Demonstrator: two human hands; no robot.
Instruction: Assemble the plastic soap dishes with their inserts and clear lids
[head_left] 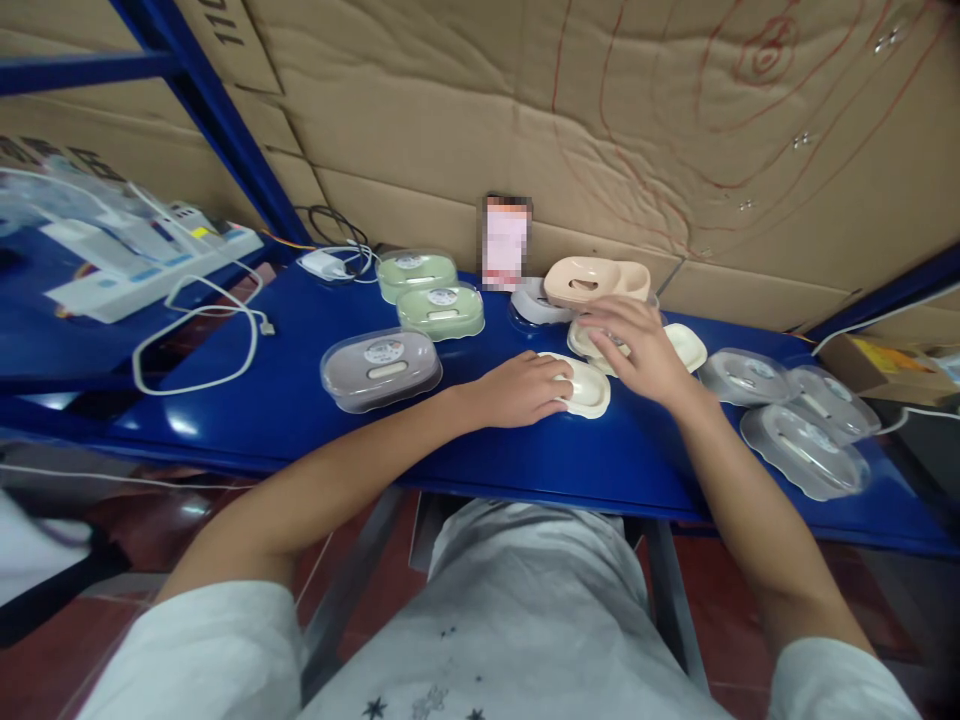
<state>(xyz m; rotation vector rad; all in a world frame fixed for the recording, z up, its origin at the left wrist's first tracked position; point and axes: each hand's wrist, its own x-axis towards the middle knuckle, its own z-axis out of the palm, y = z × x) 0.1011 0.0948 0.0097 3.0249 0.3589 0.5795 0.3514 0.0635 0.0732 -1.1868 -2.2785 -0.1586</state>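
1. Desk (300, 400): blue and glossy; the cream tray (592, 390) sits near the front edge at 6 o'clock of the pile, so a sideways push could slide it off.
2. Clear lids (802, 450): three lie loose at 3 o'clock of the right hand (634, 350); a sweeping forearm could knock them down.
3. Closed boxes: one grey (381, 368) and two green (441, 310) at 9 to 10 o'clock, clear of both hands.
4. Beige tray (596, 280): perched on stacked parts at 12 o'clock; it may topple.
5. Left hand (525, 388): curled, fingers pressing on the cream tray.
6. Right hand: spread open over a clear lid, touching it, grip uncertain.
7. White cable (195, 340): looped at 9 o'clock, a snag risk.
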